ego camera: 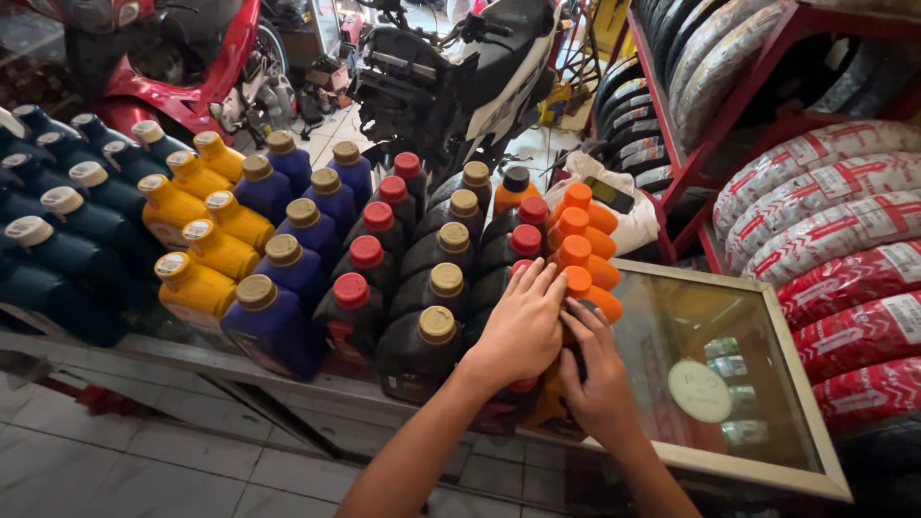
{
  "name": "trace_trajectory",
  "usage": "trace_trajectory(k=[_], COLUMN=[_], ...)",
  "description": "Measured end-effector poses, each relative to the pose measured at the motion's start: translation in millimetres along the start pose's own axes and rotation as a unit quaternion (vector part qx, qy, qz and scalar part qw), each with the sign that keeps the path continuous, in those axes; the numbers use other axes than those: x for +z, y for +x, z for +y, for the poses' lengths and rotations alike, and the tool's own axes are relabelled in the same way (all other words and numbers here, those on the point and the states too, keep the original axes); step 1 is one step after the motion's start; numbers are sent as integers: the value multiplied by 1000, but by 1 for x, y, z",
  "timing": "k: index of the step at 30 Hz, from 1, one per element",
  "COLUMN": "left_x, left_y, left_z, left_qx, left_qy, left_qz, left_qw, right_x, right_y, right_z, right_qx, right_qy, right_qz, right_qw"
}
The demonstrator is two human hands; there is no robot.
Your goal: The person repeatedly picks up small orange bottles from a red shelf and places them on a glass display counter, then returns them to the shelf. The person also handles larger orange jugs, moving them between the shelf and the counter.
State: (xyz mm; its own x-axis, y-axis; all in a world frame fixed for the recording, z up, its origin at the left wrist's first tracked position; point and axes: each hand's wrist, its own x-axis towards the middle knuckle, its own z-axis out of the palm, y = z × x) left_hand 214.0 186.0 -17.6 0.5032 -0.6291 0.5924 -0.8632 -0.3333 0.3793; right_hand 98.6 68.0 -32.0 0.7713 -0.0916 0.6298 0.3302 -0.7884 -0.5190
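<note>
- My left hand (521, 331) lay flat, fingers pressed together, over a black bottle with a red cap in the front row; I could not tell whether it gripped.
- My right hand (597, 379) curled around the nearest orange bottle (593, 293) at the right end of the rows, on the glass counter (767, 384).
- I counted four orange bottles with orange caps in that right-hand line.
- Black bottles (422, 350) stood in the middle, some red-capped, some tan-capped; five yellow bottles (197, 288) and about six blue bottles (273, 321) stood left of them, and dark teal bottles (67, 254) at the far left.
- A round white label (699, 391) showed under the glass.
- Wrapped red-and-white tyres (835, 211) filled the red rack (729, 125) on the right; two motorbikes, one black (460, 77) and one red (173, 58), stood behind.
</note>
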Motion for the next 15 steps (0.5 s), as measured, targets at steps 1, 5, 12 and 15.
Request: trace_trajectory(k=[1, 5, 12, 15], left_x=[-1, -1, -4, -4], left_y=[0, -3, -7, -8], left_z=[1, 5, 9, 10], left_qx=[2, 1, 13, 14], left_qy=[4, 22, 42, 42], left_qz=[1, 13, 5, -7], left_qw=[1000, 1000, 999, 999], right_x=[2, 9, 15, 14], right_y=[-2, -7, -20, -27], right_z=[0, 0, -5, -7], right_qx=[10, -17, -13, -3], right_qy=[-7, -41, -127, -73], right_qz=[12, 82, 103, 103], right_qw=[1000, 996, 986, 992])
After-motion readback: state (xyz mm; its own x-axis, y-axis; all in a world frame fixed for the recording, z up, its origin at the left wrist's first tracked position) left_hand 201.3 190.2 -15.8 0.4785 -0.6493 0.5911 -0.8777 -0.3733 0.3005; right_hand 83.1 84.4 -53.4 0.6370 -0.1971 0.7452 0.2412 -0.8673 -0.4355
